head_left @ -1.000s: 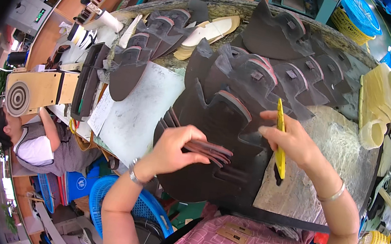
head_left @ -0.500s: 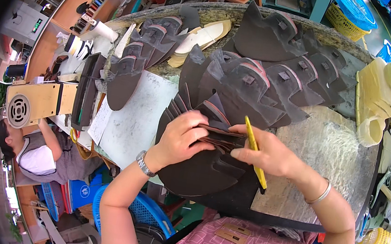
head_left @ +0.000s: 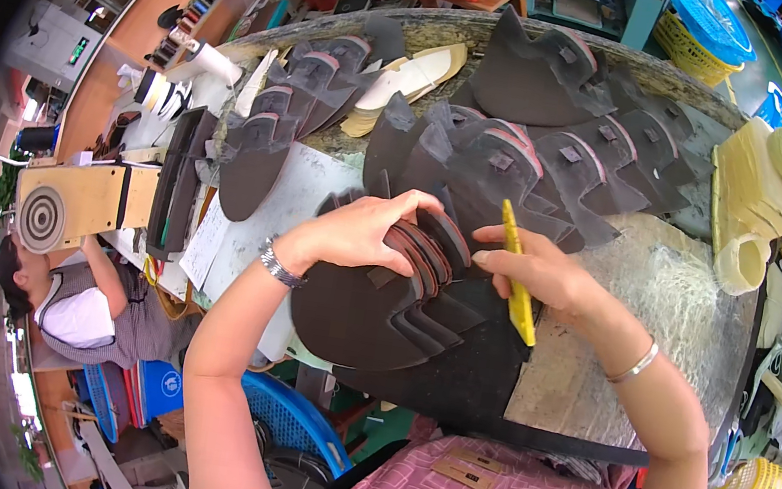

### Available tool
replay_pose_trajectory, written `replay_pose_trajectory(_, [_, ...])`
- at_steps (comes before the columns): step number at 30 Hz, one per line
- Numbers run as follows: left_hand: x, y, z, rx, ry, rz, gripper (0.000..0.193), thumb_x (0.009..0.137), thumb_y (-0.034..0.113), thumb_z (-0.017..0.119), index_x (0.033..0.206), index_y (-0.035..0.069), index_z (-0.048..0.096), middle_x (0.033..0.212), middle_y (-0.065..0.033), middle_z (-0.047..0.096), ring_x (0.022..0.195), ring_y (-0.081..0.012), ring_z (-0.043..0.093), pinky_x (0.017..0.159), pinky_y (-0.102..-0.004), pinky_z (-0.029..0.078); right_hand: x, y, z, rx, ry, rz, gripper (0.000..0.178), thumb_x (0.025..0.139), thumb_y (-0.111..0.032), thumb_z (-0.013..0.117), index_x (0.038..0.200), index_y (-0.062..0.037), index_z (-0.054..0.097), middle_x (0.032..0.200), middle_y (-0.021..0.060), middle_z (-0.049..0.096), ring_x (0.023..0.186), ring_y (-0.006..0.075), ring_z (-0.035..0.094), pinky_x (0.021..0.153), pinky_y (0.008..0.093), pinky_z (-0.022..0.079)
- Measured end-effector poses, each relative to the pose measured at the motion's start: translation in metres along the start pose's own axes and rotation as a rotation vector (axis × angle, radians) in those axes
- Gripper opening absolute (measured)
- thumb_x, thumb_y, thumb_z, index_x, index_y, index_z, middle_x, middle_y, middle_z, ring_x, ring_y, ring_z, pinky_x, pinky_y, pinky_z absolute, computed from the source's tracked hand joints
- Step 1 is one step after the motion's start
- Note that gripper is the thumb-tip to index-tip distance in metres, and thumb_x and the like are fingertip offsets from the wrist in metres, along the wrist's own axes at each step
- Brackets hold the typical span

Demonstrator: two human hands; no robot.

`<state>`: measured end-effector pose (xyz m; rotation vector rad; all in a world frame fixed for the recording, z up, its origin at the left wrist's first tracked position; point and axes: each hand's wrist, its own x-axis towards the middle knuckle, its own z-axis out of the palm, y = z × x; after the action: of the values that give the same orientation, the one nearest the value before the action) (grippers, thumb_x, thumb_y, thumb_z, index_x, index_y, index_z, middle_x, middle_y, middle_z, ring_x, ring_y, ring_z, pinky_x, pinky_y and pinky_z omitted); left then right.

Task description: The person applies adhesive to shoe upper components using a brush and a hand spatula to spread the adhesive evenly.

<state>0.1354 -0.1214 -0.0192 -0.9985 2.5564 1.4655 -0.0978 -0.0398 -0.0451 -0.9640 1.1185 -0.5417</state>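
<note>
My left hand (head_left: 353, 231) is curled over a stack of dark brown shoe-upper pieces (head_left: 355, 315), thumb and fingers gripping their curved, reddish-edged notch. The stack stands tilted, its layers fanned out beside the notch. Just right of it, my right hand (head_left: 548, 276) holds a slim yellow tool (head_left: 520, 309) slanting between thumb and fingers; it looks like a craft knife, though its working end is unclear. The right fingertips are near the stack but apart from it. Behind both hands lie more dark upper pieces (head_left: 481, 182) in overlapping heaps, several with pinkish curved edges.
A worn pale board (head_left: 641, 333) lies at the right of the bench, near a cream plastic container (head_left: 753, 187). Pale cut pieces (head_left: 405, 85) are at the back. At the left are white sheets (head_left: 292, 199), a wooden box (head_left: 84, 204) and a co-worker (head_left: 99, 302).
The stack has shifted left and turned, with its notched edges facing right. My left hand has moved up and left with it. My right hand has come away from the pieces, still holding the yellow tool.
</note>
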Motion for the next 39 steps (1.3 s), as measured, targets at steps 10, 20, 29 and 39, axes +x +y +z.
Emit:
replay_pose_trajectory(10, [-0.004,-0.017,0.017,0.411,0.305,0.328,0.066,0.053,0.018,0.079,0.110,0.009,0.048,0.122,-0.0118,0.046,0.121,-0.0328,0.037,0.100,-0.0399,0.031,0.000,0.005,0.015,-0.045,-0.148,-0.030,0.050,0.078,-0.029,0.059,0.117,-0.0022,0.044,0.065,0.0028,0.049,0.061,0.0104,0.049,0.054,0.0246,0.038])
replay_pose_trajectory(20, [-0.024,0.001,0.043,0.163,0.417,0.042,0.073,0.058,0.021,0.080,0.119,0.007,0.041,0.095,-0.0130,0.062,0.092,-0.0276,0.060,0.083,-0.0355,0.045,-0.139,0.036,-0.053,0.209,0.316,-0.160,0.043,0.079,-0.024,0.056,0.115,-0.0004,0.047,0.064,-0.0006,0.049,0.060,0.0082,0.046,0.054,0.0226,0.037])
replay_pose_trajectory(29, [0.065,0.141,0.047,-0.508,-0.192,0.295,0.093,0.058,0.036,0.080,0.131,0.005,0.031,0.101,-0.0076,0.057,0.096,-0.0161,0.055,0.088,-0.0300,0.039,-0.229,0.074,-0.133,0.507,0.765,-0.657,0.042,0.088,-0.022,0.048,0.122,-0.0002,0.039,0.086,0.0085,0.056,0.077,0.0129,0.055,0.067,0.0238,0.047])
replay_pose_trajectory(39, [0.130,0.137,0.156,0.714,0.375,1.056,0.063,0.064,0.031,0.068,0.115,0.001,0.046,0.106,-0.0135,0.052,0.102,-0.0252,0.048,0.084,-0.0365,0.041,-0.200,0.060,-0.204,-0.235,1.297,-0.532,0.014,0.083,-0.011,0.059,0.088,0.0017,0.059,0.071,0.0041,0.061,0.059,0.0072,0.056,0.056,0.0188,0.045])
